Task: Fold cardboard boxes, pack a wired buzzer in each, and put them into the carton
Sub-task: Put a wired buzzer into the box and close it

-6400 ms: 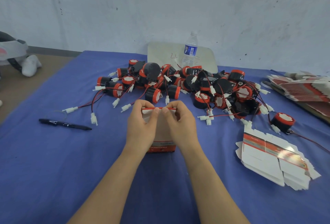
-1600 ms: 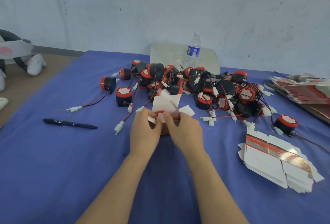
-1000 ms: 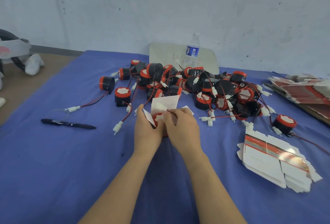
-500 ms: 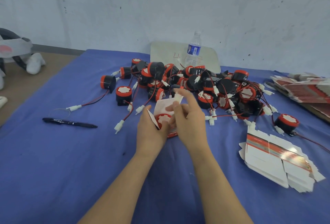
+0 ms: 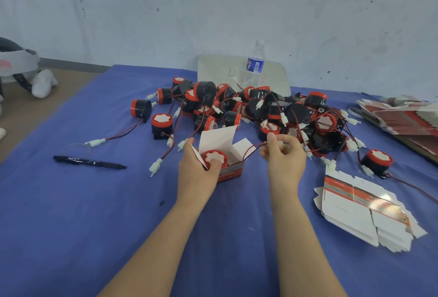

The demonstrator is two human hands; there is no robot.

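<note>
**Wire stage of packing.** Since half a second ago the right hand has left the flap and moved rightward. Its fingers pinch the end of the wire and draw it taut. The left hand grips the box, with the thumb pressing the buzzer seated inside. Judged: the buzzer is in, and the wire must be tucked in before the flaps close.

**Counts:**
- one open box
- one packed buzzer
- two stacks of flat boxes
- one pen
- one bottle

The pile on the surface is too tangled to count. No carton shows.
</note>
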